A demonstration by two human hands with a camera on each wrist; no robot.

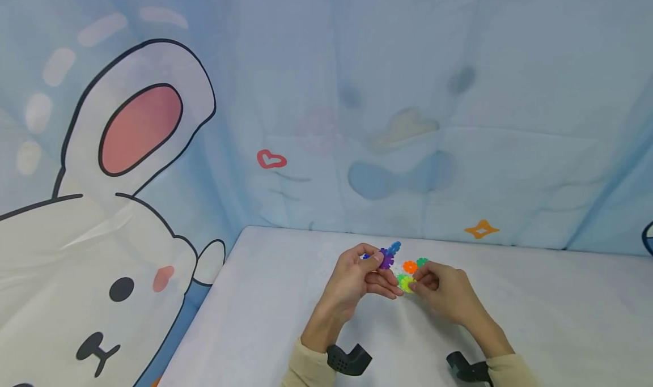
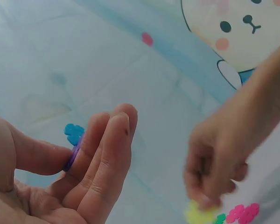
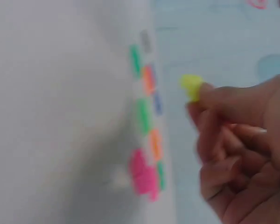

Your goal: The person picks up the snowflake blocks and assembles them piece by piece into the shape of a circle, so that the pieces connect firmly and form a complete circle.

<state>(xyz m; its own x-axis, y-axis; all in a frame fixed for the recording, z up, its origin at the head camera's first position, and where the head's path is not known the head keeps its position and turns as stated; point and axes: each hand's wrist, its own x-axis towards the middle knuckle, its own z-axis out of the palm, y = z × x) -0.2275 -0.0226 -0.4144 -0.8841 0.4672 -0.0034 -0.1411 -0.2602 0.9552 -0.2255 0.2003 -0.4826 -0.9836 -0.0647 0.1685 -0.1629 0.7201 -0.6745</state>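
The left hand (image 1: 352, 276) is pinching a purple flower piece (image 1: 386, 260), the right hand (image 1: 450, 290) is gripping a yellow flower piece (image 1: 407, 284), and light edge holds are probably serving best!

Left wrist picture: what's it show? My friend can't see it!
A person's left hand pinches a purple piece with a blue flower-shaped one against it; the blurred right hand holds a yellow piece near pink pieces and a green one. Behind is a cartoon-printed backdrop.
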